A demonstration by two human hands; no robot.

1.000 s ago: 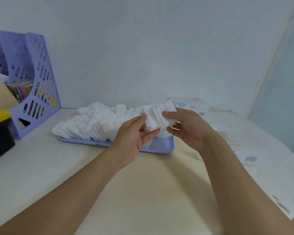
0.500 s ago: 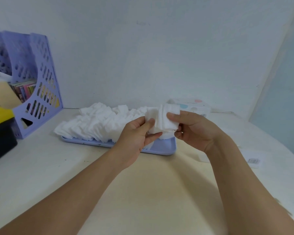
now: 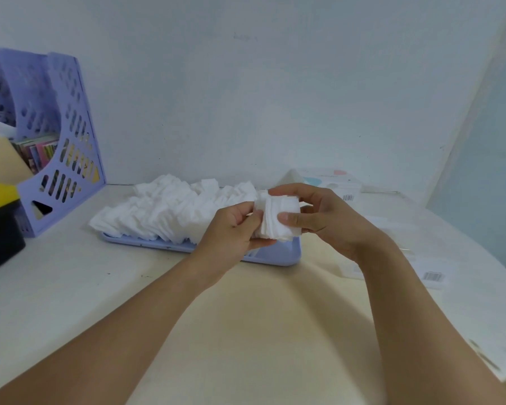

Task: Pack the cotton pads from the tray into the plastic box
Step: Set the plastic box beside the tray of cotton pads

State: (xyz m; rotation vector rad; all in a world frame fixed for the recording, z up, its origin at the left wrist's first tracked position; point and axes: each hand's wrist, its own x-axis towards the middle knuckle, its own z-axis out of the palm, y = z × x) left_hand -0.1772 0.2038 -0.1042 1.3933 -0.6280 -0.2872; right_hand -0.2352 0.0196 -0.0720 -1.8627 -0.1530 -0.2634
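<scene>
- Step in hand: squaring up a small stack of cotton pads (image 3: 276,220) held in the air over the right end of the tray (image 3: 278,255), not yet carried to the box
- R hand (image 3: 322,217) grips the stack: thumb on its near face, fingers curled over the top edge and behind it
- L hand (image 3: 231,232) holds the stack's left side and underside, fingers curled in vs the pads; looks like it's pressing edges flush, tho exact finger contact is partly hidden
- Rest of the pads (image 3: 170,211): big loose heap still in the tray, spilling over its left edge, so by my read the task is early w/ most pads left to pack
- Plastic box (image 3: 327,179): I take it to be the pale box w/ coloured dots behind the R hand, near the wall; can't tell if it's open or what's inside, mostly hidden by the hand
- Next move prob calls for: keep the stack pinched firmly so the thin pads don't fan out or slip, swing it right and back to the box, line it up w/ the opening and set it in edge-on
- Risk: pads are soft and light, a loose grip could shed a few onto the worktop (image 3: 246,317)
- Purple file rack (image 3: 65,141) sits well off to the left, no part in this
</scene>
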